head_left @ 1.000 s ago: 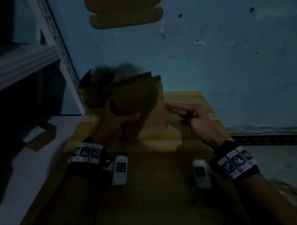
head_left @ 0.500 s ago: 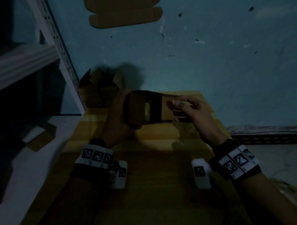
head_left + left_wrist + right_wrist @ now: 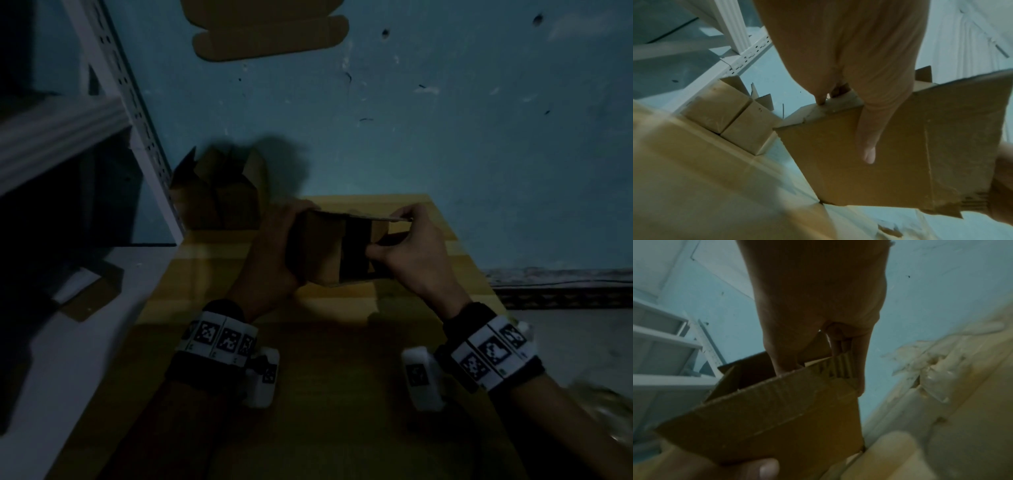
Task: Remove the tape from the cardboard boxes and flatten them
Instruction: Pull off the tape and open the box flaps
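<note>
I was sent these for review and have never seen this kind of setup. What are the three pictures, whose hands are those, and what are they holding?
No machine here: a person wears three cameras. The head view looks down from the forehead; the other two look along each wrist toward the fingers. The patterned bands are worn on both wrists. The left hand and right hand both grip one small open cardboard box above a yellowish wooden table. The left wrist view shows the left thumb lying across the box's side. Two more open boxes stand by a white metal shelf. A flattened box lies beyond, on the blue floor.
</note>
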